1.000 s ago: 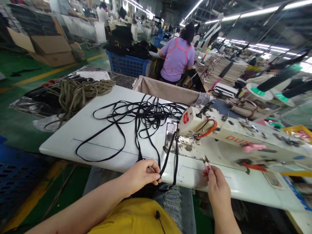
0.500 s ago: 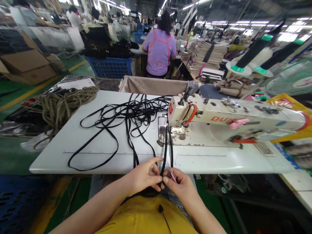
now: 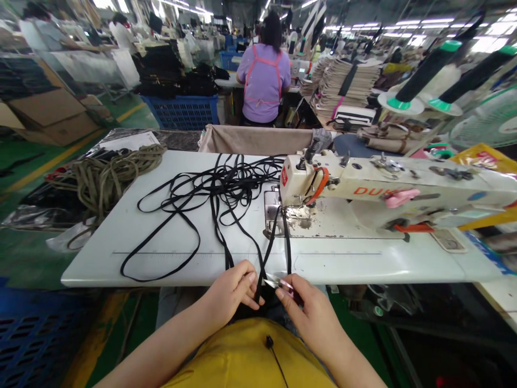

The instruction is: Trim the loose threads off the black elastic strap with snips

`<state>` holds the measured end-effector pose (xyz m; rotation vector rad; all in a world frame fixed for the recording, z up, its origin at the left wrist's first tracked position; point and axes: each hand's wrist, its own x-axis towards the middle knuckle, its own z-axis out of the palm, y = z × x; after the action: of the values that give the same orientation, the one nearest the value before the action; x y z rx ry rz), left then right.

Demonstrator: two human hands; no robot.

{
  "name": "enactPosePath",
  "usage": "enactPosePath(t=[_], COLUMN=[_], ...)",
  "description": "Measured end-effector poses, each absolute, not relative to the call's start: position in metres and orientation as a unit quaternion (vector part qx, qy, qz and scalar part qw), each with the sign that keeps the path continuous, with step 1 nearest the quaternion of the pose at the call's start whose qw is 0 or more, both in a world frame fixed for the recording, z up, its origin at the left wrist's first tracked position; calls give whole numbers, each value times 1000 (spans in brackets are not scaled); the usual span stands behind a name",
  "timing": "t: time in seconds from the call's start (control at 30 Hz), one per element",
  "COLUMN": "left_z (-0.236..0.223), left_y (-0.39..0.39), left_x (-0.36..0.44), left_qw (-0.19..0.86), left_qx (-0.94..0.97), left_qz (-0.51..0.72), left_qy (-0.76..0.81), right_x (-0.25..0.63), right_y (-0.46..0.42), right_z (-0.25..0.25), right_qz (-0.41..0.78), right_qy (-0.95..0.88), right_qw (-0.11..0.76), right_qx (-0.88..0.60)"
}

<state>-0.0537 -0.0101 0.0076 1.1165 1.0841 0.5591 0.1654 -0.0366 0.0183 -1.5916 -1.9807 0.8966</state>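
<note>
At the table's front edge, my left hand (image 3: 238, 286) has its fingers closed on a narrow black strap (image 3: 266, 253) that runs down from the sewing machine's needle area. My right hand (image 3: 301, 299) grips small thread snips (image 3: 278, 281) with pink handles, their metal blades pointing left near the strap. A second length of black strap (image 3: 288, 242) hangs from the machine behind my right hand. The sewing machine (image 3: 343, 188) stands to the right. A loose tangle of black strap (image 3: 218, 186) spreads over the white table (image 3: 97, 258); its ends drop over the front edge.
Olive straps (image 3: 97, 172) lie in a heap left of the table. Behind it is a beige fabric-lined bin (image 3: 258, 141). Thread cones (image 3: 428, 75) and a fan (image 3: 484, 124) stand at right. A person in purple (image 3: 262, 81) sits ahead, near a blue crate (image 3: 181, 111).
My hands have moved apart. My left hand has drawn the strap leftward, so the two lengths now spread. The snips have swung from pointing up to pointing left.
</note>
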Motion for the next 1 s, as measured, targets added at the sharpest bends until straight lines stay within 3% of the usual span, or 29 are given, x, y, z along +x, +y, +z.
enactPosePath(t=[0.4, 0.7, 1.0], left_z=[9, 7, 8], left_y=[-12, -10, -11], left_x=[-54, -48, -49], left_qw=[635, 659, 666], left_qx=[579, 546, 541], left_qz=[240, 226, 219], left_qy=[452, 465, 464], right_x=[155, 155, 158], right_y=[-34, -37, -36], right_z=[17, 19, 15], right_qz=[59, -9, -1], right_qy=[-817, -822, -816], right_qw=[168, 165, 183], right_qx=[-549, -544, -548])
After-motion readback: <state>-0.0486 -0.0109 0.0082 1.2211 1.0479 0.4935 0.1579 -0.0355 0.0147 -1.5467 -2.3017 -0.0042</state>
